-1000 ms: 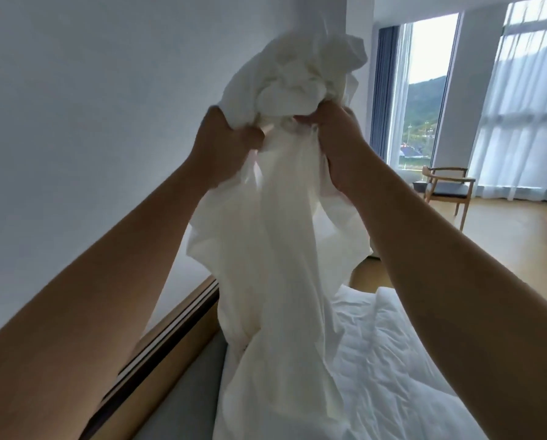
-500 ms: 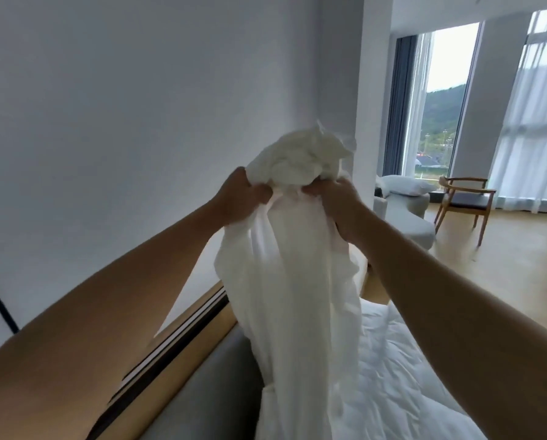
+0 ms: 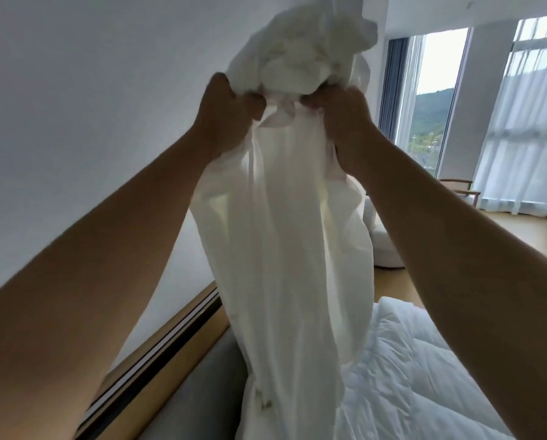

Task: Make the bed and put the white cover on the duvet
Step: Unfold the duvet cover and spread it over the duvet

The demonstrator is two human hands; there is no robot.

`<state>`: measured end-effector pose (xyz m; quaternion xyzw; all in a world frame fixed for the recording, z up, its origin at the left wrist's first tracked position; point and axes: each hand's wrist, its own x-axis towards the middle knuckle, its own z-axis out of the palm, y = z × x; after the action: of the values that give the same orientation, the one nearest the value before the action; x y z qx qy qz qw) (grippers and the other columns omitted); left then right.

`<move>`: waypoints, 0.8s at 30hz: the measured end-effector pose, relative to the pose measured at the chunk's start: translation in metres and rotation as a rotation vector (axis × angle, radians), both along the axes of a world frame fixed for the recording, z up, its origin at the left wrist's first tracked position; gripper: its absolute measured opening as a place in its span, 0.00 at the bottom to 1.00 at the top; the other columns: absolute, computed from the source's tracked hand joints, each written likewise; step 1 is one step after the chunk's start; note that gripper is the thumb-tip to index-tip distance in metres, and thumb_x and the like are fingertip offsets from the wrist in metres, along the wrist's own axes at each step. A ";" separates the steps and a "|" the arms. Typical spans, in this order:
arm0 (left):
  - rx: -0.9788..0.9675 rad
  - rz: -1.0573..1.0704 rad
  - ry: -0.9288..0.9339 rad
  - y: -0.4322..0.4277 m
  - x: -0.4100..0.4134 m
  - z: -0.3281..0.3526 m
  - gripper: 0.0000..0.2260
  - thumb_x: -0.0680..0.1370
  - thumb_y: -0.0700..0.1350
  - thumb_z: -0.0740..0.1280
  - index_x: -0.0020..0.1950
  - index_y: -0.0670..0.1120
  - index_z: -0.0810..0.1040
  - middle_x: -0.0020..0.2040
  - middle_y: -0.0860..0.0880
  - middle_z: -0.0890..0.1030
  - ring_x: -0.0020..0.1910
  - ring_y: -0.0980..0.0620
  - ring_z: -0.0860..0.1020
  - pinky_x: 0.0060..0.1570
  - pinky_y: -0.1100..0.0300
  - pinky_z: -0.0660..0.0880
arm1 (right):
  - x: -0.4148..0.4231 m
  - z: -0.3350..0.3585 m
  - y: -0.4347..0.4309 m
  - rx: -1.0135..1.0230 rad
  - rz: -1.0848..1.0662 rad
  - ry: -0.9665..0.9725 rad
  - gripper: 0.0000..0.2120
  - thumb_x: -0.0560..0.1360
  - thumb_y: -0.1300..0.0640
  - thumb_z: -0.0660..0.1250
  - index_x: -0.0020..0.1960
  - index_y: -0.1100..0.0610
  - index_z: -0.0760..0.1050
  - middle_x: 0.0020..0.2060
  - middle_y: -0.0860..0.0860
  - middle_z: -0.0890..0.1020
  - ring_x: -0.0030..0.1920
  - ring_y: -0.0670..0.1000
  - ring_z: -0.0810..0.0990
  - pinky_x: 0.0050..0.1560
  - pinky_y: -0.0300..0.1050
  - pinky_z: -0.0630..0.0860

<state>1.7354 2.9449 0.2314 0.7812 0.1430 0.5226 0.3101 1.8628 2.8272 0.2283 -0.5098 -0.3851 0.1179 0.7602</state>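
The white cover (image 3: 291,249) hangs long and straight, up and down, from a crumpled bunch at the top to its low end beside the duvet (image 3: 424,376), which lies flat at the lower right. The left hand (image 3: 224,115) and the right hand (image 3: 345,122) are close together, each with fingers curled tight around the cloth just under the bunch. Half a second ago the hands were lower; now they are lifted high. A grey headboard (image 3: 183,404) and a wooden ledge (image 3: 157,344) run along the wall (image 3: 75,122). The cover hides part of a pale seat (image 3: 383,246). A wooden chair (image 3: 459,192) stands by the window (image 3: 434,90).
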 end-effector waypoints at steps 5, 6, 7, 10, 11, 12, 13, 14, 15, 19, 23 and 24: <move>-0.106 -0.039 0.403 -0.003 -0.008 -0.124 0.11 0.58 0.45 0.66 0.34 0.39 0.76 0.30 0.48 0.74 0.29 0.51 0.69 0.34 0.56 0.65 | -0.006 -0.121 -0.036 -0.397 0.064 -0.008 0.11 0.71 0.70 0.69 0.38 0.55 0.79 0.30 0.50 0.80 0.30 0.50 0.79 0.37 0.43 0.76; -0.137 -0.059 0.390 -0.004 -0.006 -0.125 0.14 0.58 0.45 0.66 0.36 0.35 0.76 0.31 0.46 0.73 0.30 0.50 0.69 0.34 0.56 0.65 | -0.005 -0.129 -0.040 -0.361 0.060 0.016 0.11 0.71 0.71 0.69 0.38 0.55 0.79 0.28 0.48 0.81 0.29 0.48 0.79 0.35 0.42 0.78; -0.186 -0.092 0.369 -0.012 -0.005 -0.122 0.15 0.59 0.44 0.66 0.37 0.34 0.76 0.32 0.45 0.73 0.31 0.50 0.70 0.35 0.56 0.66 | -0.002 -0.130 -0.041 -0.324 0.039 0.036 0.12 0.70 0.71 0.69 0.38 0.55 0.79 0.27 0.47 0.80 0.28 0.47 0.79 0.34 0.41 0.78; -0.381 -0.296 0.412 -0.029 -0.009 -0.118 0.14 0.62 0.42 0.68 0.45 0.41 0.80 0.37 0.44 0.78 0.36 0.47 0.76 0.38 0.55 0.74 | 0.003 -0.119 -0.044 -0.270 0.004 0.070 0.11 0.69 0.71 0.69 0.37 0.55 0.78 0.27 0.47 0.80 0.30 0.49 0.79 0.36 0.44 0.79; -0.457 -0.399 0.492 -0.032 -0.013 -0.123 0.16 0.64 0.42 0.69 0.51 0.43 0.81 0.42 0.44 0.82 0.40 0.45 0.80 0.42 0.53 0.78 | 0.004 -0.122 -0.048 -0.283 0.008 0.079 0.11 0.69 0.71 0.69 0.37 0.55 0.78 0.27 0.48 0.80 0.30 0.49 0.80 0.35 0.43 0.79; -0.532 -0.480 0.604 -0.037 -0.019 -0.131 0.19 0.66 0.42 0.71 0.57 0.43 0.81 0.48 0.43 0.84 0.45 0.42 0.82 0.48 0.49 0.81 | 0.005 -0.128 -0.052 -0.309 0.016 0.079 0.11 0.69 0.71 0.69 0.38 0.56 0.78 0.27 0.48 0.80 0.29 0.48 0.79 0.33 0.42 0.78; -0.599 -0.533 0.733 -0.041 -0.023 -0.141 0.21 0.68 0.40 0.73 0.61 0.44 0.80 0.53 0.42 0.85 0.50 0.41 0.84 0.52 0.47 0.82 | 0.005 -0.137 -0.055 -0.342 0.021 0.070 0.10 0.69 0.71 0.68 0.37 0.57 0.78 0.27 0.48 0.80 0.28 0.48 0.79 0.32 0.40 0.77; -0.653 -0.562 0.845 -0.046 -0.026 -0.150 0.21 0.69 0.37 0.74 0.62 0.44 0.80 0.54 0.43 0.86 0.51 0.42 0.85 0.51 0.48 0.83 | 0.004 -0.148 -0.057 -0.371 0.025 0.059 0.11 0.70 0.71 0.66 0.36 0.57 0.77 0.25 0.47 0.79 0.27 0.46 0.78 0.31 0.38 0.75; -0.703 -0.579 0.917 -0.051 -0.029 -0.162 0.20 0.69 0.32 0.73 0.60 0.44 0.81 0.51 0.44 0.87 0.49 0.44 0.86 0.47 0.50 0.84 | 0.002 -0.158 -0.058 -0.389 0.030 0.053 0.12 0.72 0.70 0.64 0.34 0.56 0.77 0.24 0.46 0.78 0.26 0.45 0.76 0.30 0.37 0.74; -0.850 -0.634 0.975 -0.071 -0.039 -0.218 0.23 0.64 0.25 0.71 0.56 0.43 0.81 0.49 0.46 0.87 0.48 0.46 0.86 0.42 0.55 0.83 | 0.000 -0.196 -0.059 -0.447 0.017 0.064 0.13 0.77 0.65 0.61 0.36 0.56 0.76 0.25 0.46 0.78 0.28 0.44 0.76 0.35 0.40 0.76; -0.944 -0.576 0.806 -0.067 -0.045 -0.255 0.34 0.52 0.33 0.73 0.59 0.43 0.80 0.48 0.45 0.87 0.48 0.44 0.85 0.40 0.52 0.83 | 0.003 -0.224 -0.076 -0.566 0.096 0.114 0.05 0.72 0.57 0.67 0.46 0.57 0.79 0.39 0.53 0.84 0.42 0.52 0.83 0.47 0.47 0.82; -0.951 -0.581 0.749 -0.066 -0.046 -0.259 0.28 0.53 0.34 0.71 0.53 0.43 0.82 0.43 0.45 0.86 0.43 0.46 0.85 0.37 0.54 0.82 | 0.003 -0.230 -0.083 -0.601 0.129 0.143 0.06 0.71 0.57 0.70 0.48 0.56 0.81 0.42 0.53 0.86 0.43 0.53 0.85 0.47 0.48 0.83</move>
<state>1.6893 2.8784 -0.0275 0.6949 0.2395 -0.0084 0.6780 1.8655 2.7445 -0.0020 -0.6767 -0.3099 0.3100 0.5916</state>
